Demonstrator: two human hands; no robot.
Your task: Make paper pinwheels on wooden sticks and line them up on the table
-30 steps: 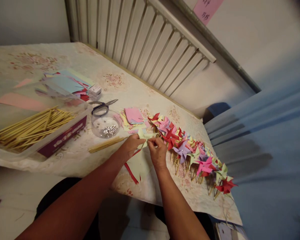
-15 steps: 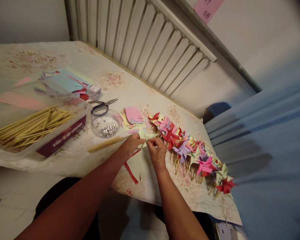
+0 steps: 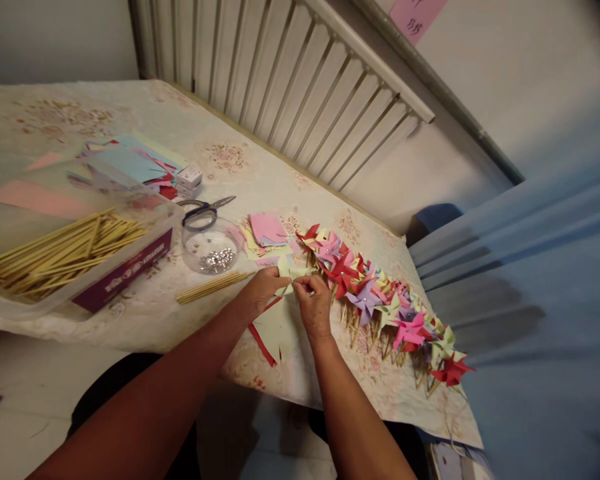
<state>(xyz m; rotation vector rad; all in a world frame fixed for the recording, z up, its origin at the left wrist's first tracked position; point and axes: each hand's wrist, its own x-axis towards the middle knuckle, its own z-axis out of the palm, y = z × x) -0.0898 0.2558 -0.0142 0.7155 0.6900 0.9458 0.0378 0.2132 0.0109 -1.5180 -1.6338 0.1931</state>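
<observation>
Between my two hands is a pale green paper pinwheel [image 3: 286,269], held just above the table. My left hand [image 3: 263,288] grips its left side, fingers closed on the paper. My right hand [image 3: 314,303] is pinched at the middle of the pinwheel; whether a pin sits between the fingertips is too small to see. Below the hands lie a pale green paper sheet [image 3: 275,333] and a red paper strip [image 3: 261,345]. To the left rest a bundle of thin sticks [image 3: 213,288] and a round clear dish [image 3: 190,257] with silver pins [image 3: 219,259].
Finished pinwheels [image 3: 365,301] in many colours stand in rows at right. Paper squares [image 3: 267,230] are stacked behind my hands. Scissors [image 3: 200,212], small white boxes [image 3: 189,177] and a plastic box [image 3: 145,257] of sticks sit at left. A radiator [image 3: 280,87] borders the table.
Almost nothing differs. My right fingertips have shifted very slightly at the middle of the pinwheel, while my left hand keeps its grip.
</observation>
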